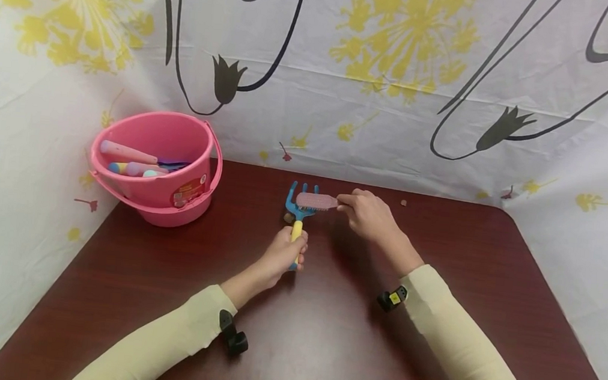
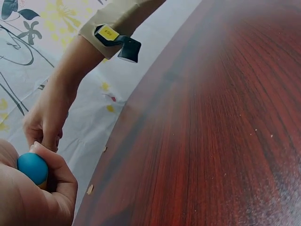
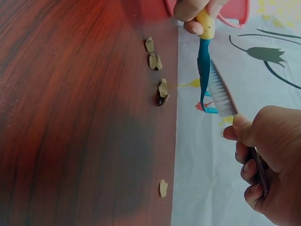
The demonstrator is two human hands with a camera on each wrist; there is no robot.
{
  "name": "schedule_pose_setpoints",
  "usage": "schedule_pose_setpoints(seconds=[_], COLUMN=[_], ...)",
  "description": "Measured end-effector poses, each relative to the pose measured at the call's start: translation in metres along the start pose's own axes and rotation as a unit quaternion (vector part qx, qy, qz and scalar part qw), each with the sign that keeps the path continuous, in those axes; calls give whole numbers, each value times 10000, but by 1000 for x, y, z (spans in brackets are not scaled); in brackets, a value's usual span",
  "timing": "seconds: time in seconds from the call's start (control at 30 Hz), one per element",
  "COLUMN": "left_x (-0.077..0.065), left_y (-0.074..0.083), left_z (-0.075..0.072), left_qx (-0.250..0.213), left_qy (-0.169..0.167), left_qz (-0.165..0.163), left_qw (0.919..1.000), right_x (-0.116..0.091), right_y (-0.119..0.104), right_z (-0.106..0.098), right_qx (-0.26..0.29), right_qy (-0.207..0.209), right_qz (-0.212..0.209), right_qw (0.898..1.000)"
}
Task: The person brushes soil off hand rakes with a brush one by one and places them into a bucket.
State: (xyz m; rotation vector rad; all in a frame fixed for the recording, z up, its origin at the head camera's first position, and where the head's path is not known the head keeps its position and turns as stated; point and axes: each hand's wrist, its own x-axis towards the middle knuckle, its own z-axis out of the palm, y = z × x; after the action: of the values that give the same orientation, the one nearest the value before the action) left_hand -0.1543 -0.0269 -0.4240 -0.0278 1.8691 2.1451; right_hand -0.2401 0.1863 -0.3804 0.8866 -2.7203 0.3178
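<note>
My left hand grips the yellow handle of a toy hand rake with blue tines, raised above the table. The handle's blue end pokes out of the fist in the left wrist view. My right hand holds a pink brush by its handle, fingers curled round it. In the right wrist view, the brush's pale bristles lie against or right beside the rake's blue neck and tines; exact contact cannot be told. From the head camera, the brush head crosses over the tines.
A pink bucket stands at the back left, with several colourful-handled tools inside. Small brownish flakes lie along the far edge of the dark red wooden table. A patterned white sheet hangs behind and at the sides.
</note>
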Motion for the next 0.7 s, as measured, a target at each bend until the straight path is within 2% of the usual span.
schedule_pose_setpoints(seconds=[0.33,0.53,0.7], left_x=[-1,0,0], left_y=[3,4,6], left_z=[-2,-2,-4], left_qx=[-9,-70,-18], left_qy=[-96,-76,5], left_qz=[-23,16,-29], left_qw=[10000,9999,10000], right_x=[-5,-5,-5], right_y=[7,8,11], right_z=[7,5,1], right_qx=[204,244,499], right_qy=[486,604,677], right_qz=[37,165,308], right_qw=[9986,9977,9960])
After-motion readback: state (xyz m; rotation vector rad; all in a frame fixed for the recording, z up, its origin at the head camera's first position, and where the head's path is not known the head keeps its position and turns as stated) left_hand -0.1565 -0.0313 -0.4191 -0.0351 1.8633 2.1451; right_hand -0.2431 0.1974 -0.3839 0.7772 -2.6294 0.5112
